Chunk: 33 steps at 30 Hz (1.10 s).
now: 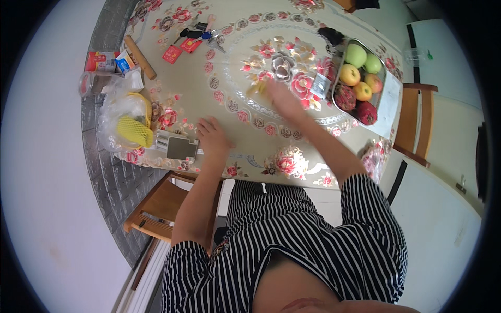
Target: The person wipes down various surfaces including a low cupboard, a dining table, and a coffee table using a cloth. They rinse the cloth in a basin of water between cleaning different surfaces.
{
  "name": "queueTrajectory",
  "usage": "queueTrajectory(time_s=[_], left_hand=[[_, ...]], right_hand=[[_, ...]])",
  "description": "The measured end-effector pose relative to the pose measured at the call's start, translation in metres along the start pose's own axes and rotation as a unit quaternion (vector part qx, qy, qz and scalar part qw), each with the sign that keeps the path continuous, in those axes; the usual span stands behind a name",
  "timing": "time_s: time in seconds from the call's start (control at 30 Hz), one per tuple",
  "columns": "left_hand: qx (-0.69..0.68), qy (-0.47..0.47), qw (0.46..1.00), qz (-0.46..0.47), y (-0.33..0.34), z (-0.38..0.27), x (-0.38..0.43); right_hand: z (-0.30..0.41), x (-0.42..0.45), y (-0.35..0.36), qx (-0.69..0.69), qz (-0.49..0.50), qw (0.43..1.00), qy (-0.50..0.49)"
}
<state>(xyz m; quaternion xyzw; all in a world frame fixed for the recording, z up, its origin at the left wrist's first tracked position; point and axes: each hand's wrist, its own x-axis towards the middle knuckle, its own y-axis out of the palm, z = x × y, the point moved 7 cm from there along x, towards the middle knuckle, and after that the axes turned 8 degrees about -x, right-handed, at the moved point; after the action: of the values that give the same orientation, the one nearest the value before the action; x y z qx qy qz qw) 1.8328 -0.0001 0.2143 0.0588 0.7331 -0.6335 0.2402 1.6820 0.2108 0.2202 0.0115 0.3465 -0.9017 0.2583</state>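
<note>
My left hand lies palm down on a floral tablecloth, its fingers a little apart. Just left of it sits a grey square-topped stand or holder. My right hand is blurred over the cloth's printed centre flowers. A yellowish blur shows by its fingertips; whether that is a held cloth or the print, I cannot tell. To the right of this hand lies a small silvery packet. Beyond that, a metal tray carries green apples, yellow-red apples and dragon fruit.
A bunch of keys with red tags lies at the far left, near a wooden rolling pin. A clear plastic bag and yellow mesh netting crowd the left edge. Wooden chairs stand by the table.
</note>
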Motion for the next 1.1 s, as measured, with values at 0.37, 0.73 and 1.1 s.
queueTrajectory(time_s=[0.37,0.73,1.1], left_hand=[[0.048,0.001,0.998,0.046,-0.006,-0.016,0.013],[0.023,-0.029,0.997,0.071,-0.006,0.012,-0.011],[-0.024,0.025,0.998,0.058,-0.013,-0.007,0.003]], right_hand=[[-0.029,0.178,-0.033,-0.282,-0.296,0.899,-0.155],[0.063,0.099,0.079,-0.031,0.095,0.975,-0.201],[0.021,0.254,-0.053,-0.321,-0.372,0.856,-0.16]])
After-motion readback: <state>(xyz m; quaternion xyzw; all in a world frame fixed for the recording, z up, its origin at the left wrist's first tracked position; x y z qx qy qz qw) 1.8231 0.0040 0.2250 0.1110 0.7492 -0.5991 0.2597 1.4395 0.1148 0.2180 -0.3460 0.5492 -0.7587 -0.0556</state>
